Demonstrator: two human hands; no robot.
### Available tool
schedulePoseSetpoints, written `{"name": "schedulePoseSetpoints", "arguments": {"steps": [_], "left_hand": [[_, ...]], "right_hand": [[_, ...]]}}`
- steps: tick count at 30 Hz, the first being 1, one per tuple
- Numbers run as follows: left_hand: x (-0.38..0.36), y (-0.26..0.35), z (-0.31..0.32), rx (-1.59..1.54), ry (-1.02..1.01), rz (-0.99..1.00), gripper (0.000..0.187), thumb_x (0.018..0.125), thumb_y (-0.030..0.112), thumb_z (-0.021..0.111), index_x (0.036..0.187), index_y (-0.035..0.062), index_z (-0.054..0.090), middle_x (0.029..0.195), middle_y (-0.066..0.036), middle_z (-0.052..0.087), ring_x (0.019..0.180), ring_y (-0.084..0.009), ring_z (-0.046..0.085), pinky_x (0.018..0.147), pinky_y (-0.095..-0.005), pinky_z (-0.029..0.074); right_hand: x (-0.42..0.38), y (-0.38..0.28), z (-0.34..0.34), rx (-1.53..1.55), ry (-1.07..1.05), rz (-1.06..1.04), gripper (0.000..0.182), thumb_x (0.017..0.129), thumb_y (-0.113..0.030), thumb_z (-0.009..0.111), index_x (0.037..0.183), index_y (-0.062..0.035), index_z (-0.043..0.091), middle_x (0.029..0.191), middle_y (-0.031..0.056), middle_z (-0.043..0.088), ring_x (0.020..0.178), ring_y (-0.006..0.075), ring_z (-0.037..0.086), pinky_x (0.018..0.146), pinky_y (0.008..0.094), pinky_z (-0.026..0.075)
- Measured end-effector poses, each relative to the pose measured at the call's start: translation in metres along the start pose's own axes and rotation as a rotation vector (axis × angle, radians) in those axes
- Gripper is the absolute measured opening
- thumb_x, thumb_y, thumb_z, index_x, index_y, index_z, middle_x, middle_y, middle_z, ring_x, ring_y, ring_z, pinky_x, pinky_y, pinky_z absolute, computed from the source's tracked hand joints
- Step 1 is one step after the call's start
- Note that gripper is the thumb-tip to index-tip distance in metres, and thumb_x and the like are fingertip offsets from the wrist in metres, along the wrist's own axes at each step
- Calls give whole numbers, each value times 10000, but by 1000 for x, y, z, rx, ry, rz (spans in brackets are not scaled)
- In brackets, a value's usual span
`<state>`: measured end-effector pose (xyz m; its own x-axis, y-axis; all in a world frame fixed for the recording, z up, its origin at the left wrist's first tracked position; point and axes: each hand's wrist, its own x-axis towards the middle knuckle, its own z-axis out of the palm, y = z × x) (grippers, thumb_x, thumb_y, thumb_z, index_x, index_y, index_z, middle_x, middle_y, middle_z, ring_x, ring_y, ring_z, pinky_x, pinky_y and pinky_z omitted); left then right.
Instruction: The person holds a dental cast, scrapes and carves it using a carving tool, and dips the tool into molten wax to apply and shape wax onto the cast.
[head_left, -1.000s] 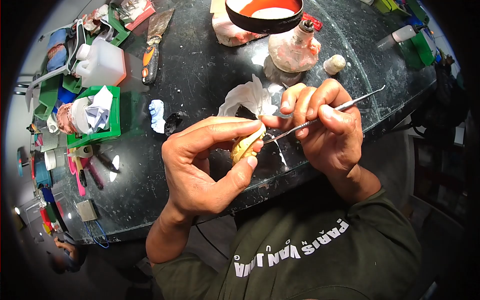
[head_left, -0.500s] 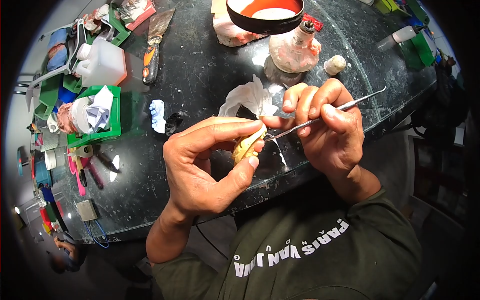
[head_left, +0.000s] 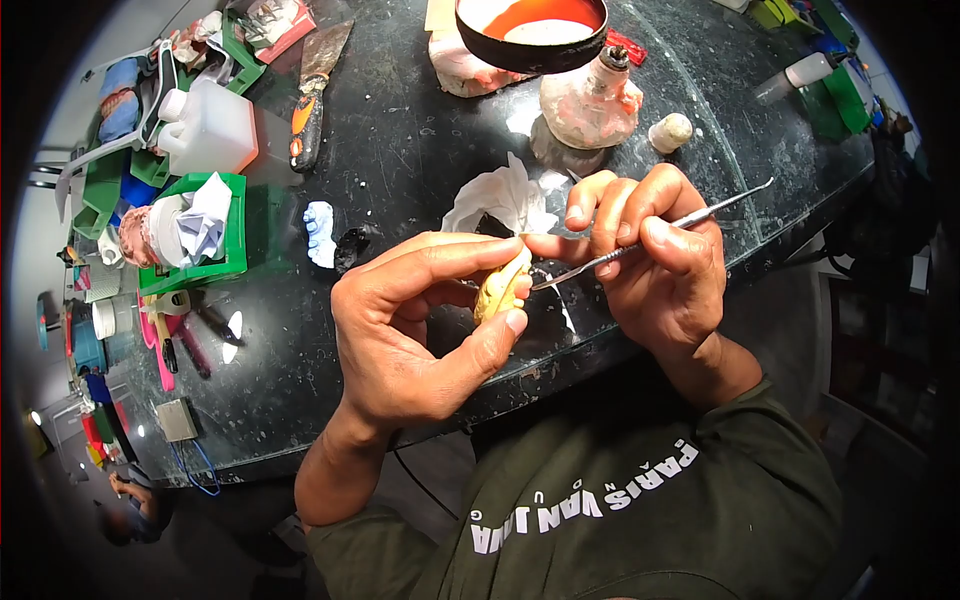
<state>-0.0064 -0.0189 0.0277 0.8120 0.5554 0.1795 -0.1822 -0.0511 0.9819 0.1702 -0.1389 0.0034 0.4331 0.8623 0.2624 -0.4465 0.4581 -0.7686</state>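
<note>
My left hand (head_left: pixel 405 335) pinches a small yellow dental cast (head_left: pixel 496 292) between thumb and fingers, in front of my chest. A bit of pink shows at the cast's right side. My right hand (head_left: pixel 668 265) grips a thin double-ended metal dental carver (head_left: pixel 722 205) like a pen. Its lower tip lies at the cast's right edge; whether it touches cannot be made out. The other, hooked end points up and right. My right index finger reaches across to the left fingertips. Behind the hands lies a crumpled white tissue (head_left: pixel 497 200).
At the back stand a black pan with red inside (head_left: pixel 535 38), a wax-smeared burner (head_left: pixel 590 105) and a small whitish cylinder (head_left: pixel 670 132). To the left are a pale blue dental piece (head_left: pixel 319 235), a scraper (head_left: pixel 309 115), a green tray (head_left: pixel 235 250) and a plastic jug (head_left: pixel 213 130).
The cast has turned slightly in my left fingers, showing a narrower side. The carver's tip has shifted slightly right. The whole view has moved a little.
</note>
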Motion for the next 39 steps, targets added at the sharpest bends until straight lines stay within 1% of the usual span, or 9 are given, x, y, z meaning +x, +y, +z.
{"name": "schedulePoseSetpoints", "arguments": {"steps": [21, 26, 29, 31, 34, 35, 36, 37, 39], "left_hand": [[1, 0, -1, 8, -11, 8, 368, 761, -107, 723, 1127, -66, 716, 1108, -189, 704, 937, -189, 725, 811, -269, 594], [1, 1, -2, 22, -21, 20, 365, 762, -111, 716, 1124, -65, 716, 1106, -188, 707, 937, -188, 725, 807, -267, 593], [1, -1, -2, 20, -25, 20, 368, 767, -110, 718, 1132, -63, 713, 1105, -184, 707, 939, -182, 723, 806, -267, 594], [1, 0, -1, 8, -29, 21, 374, 774, -106, 726, 1144, -61, 708, 1096, -174, 706, 944, -176, 721, 810, -267, 597], [-1, 2, 3, 15, 66, -83, 393, 788, -95, 755, 1174, -56, 690, 1075, -149, 704, 956, -162, 714, 816, -268, 604], [0, 2, 2, 16, 77, -94, 398, 792, -91, 764, 1181, -54, 685, 1071, -141, 703, 960, -159, 712, 819, -267, 606], [0, 2, 2, 19, 89, -107, 404, 795, -87, 772, 1187, -52, 680, 1068, -133, 703, 964, -156, 710, 822, -265, 609], [1, 3, 2, 21, 102, -120, 410, 799, -82, 781, 1193, -50, 675, 1064, -125, 702, 968, -152, 708, 825, -264, 611], [2, 4, 2, 23, 118, -129, 422, 796, -74, 803, 1193, -51, 661, 1066, -124, 699, 970, -150, 705, 843, -273, 625]], "right_hand": [[0, -2, -1, -10, 9, 37, 169, 982, -191, 483, 904, -41, 492, 717, 126, 529, 1018, 244, 551, 956, 561, 586], [1, -2, -1, -8, -7, 17, 167, 982, -184, 482, 902, -37, 491, 721, 131, 527, 1015, 244, 549, 961, 568, 584], [1, -1, 0, 4, 10, 1, 170, 988, -182, 467, 899, -39, 491, 748, 136, 533, 1010, 248, 547, 933, 565, 601], [0, 0, 0, 53, 39, -77, 138, 976, -118, 460, 938, 8, 501, 862, 194, 568, 939, 232, 582, 908, 518, 609], [2, -3, -3, -112, 209, -260, 139, 1011, -78, 448, 1028, 41, 519, 1047, 231, 596, 867, 192, 625, 794, 416, 642], [5, -5, -1, -208, 301, -335, 144, 1028, -81, 453, 1053, 42, 523, 1090, 226, 598, 867, 186, 637, 763, 388, 647], [6, -6, 0, -291, 412, -376, 150, 1044, -75, 480, 1108, 48, 537, 1109, 192, 610, 930, 202, 666, 723, 353, 645], [9, -7, -2, -341, 441, -399, 158, 1043, -63, 500, 1145, 50, 542, 1119, 174, 621, 980, 204, 682, 700, 320, 632], [11, -10, -6, -484, 500, -360, 178, 1039, -45, 508, 1182, 56, 541, 1101, 171, 632, 1001, 194, 686, 671, 290, 613]]}}
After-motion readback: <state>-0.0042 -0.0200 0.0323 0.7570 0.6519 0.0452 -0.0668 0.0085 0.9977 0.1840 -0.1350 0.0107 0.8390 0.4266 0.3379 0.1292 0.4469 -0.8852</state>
